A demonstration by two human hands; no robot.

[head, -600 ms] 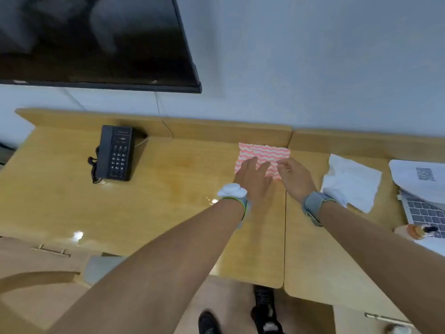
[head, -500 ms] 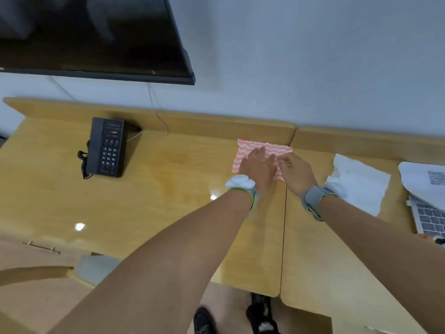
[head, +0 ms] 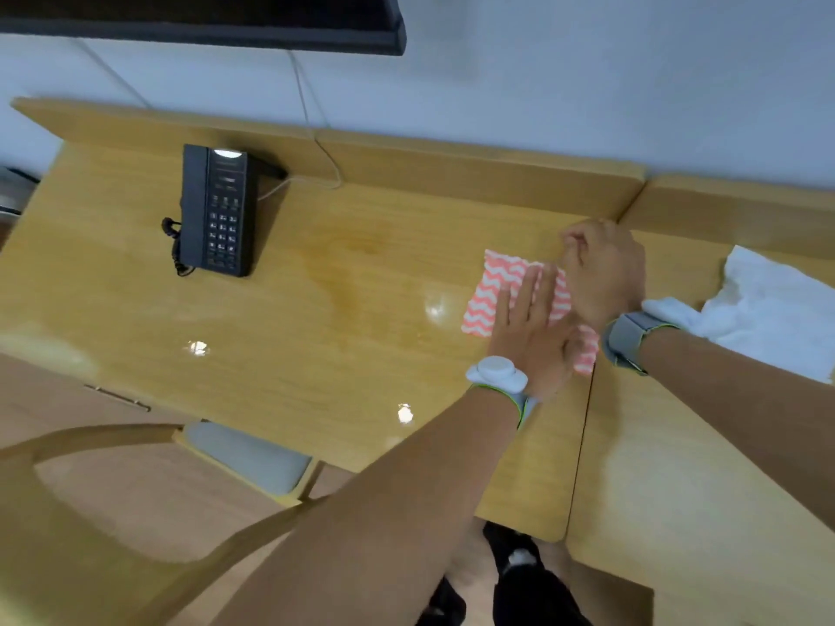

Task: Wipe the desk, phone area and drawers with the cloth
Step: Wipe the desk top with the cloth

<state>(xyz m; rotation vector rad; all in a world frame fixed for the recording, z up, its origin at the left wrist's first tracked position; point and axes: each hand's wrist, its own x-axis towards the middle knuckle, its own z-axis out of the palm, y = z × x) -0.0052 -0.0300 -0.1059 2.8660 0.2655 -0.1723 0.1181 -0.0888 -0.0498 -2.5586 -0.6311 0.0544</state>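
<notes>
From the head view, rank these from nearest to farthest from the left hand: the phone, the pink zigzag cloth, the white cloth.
1. Pink zigzag cloth: under the left hand.
2. White cloth: off to the right, past the right hand.
3. Phone: far left, near the desk's back edge.

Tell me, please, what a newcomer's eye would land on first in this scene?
Probably the pink zigzag cloth on the wooden desk, with the left hand flat on it and the right hand at its far corner. Next, the black phone at the desk's far left.
</notes>
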